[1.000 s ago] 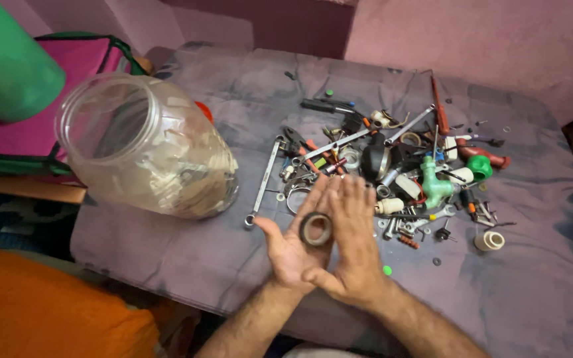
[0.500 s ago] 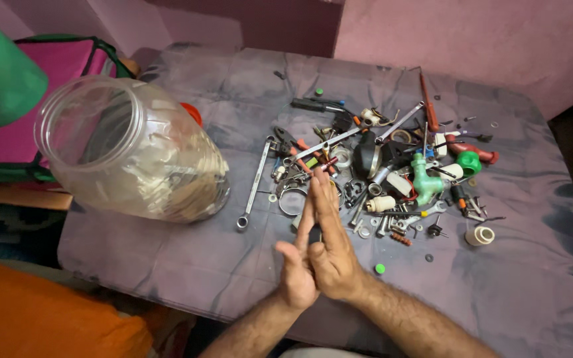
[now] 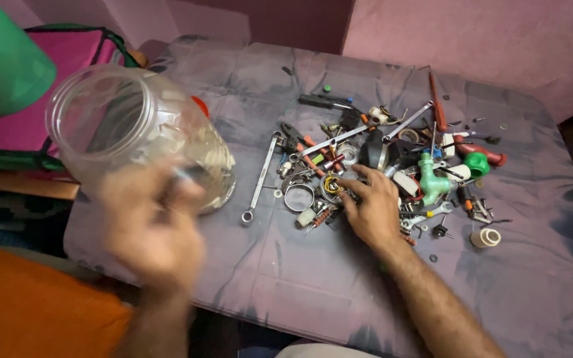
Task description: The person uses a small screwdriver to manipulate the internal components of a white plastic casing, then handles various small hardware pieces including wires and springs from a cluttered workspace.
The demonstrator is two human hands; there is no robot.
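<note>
Right hand lies palm down on the near edge of the pile of small hardware, fingers spread and curled into the bits beside a metal ring clamp. Forearm runs back toward the lower right. Whether the grip has closed on a piece I cannot tell; the fingertips are buried among the parts

Left hand is a blur, raised off the surface just in front of the clear plastic jar. Something thin and dark shows near its fingertips, but the smear hides whether the grip is clamped on it

Jar lies on its side on the left part of the cloth-covered surface, mouth toward the upper left, with some contents settled along its lower wall

Risks, as judged:
- Jar is round and on its side; a knock from the quick left hand could roll it toward the near left edge of the surface and spill what is inside
- Pile holds pointed and edged pieces: screwdrivers, pliers, a long wrench. Raking through it by feel could nick a fingertip
- Sweeping fingers could flick small loose bits away; a white tape roll already sits apart to the right
</note>
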